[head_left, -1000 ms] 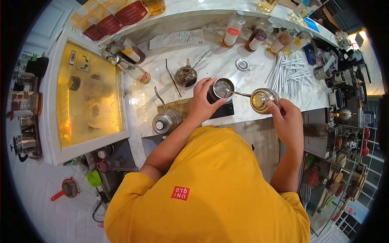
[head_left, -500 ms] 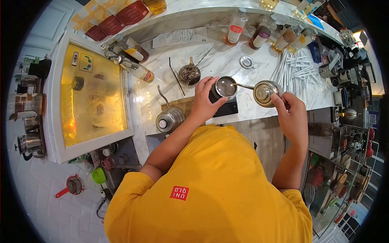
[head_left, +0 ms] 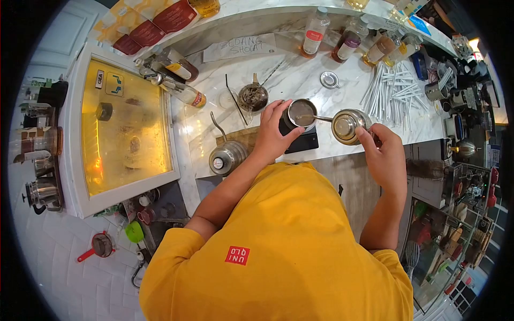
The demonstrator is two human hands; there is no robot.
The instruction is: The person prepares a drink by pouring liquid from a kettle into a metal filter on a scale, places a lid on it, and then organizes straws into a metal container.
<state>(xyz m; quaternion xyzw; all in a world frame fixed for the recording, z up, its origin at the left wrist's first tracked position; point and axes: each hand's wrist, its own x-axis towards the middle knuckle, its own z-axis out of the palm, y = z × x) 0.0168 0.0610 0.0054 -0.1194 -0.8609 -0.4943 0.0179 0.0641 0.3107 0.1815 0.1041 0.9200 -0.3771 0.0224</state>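
My left hand [head_left: 274, 131] is wrapped round a round metal cup [head_left: 293, 107], whose open mouth faces up and looks brownish inside. In my right hand [head_left: 384, 152] is a small shiny gooseneck kettle [head_left: 348, 127], gripped at its handle side. The kettle is tilted, and its thin spout reaches over the cup's rim. A thin stream from the spout is hard to make out. Below the cup, partly hidden, lies a black scale [head_left: 306, 142]. Just beyond my left hand stands a glass teapot [head_left: 252, 97] with dark leaves in it.
A second gooseneck kettle [head_left: 227, 157] stands left of my left forearm. A small metal strainer [head_left: 330, 80] lies on the marble counter [head_left: 316, 69]. Wrapped straws [head_left: 393, 93] are heaped at the right. Labelled bottles [head_left: 314, 35] line the back, and a yellow-lit cabinet [head_left: 128, 128] stands left.
The whole view has shifted slightly. Inside the cup it now looks darker and browner. Both hands keep their hold, and the kettle's spout stays over the cup.
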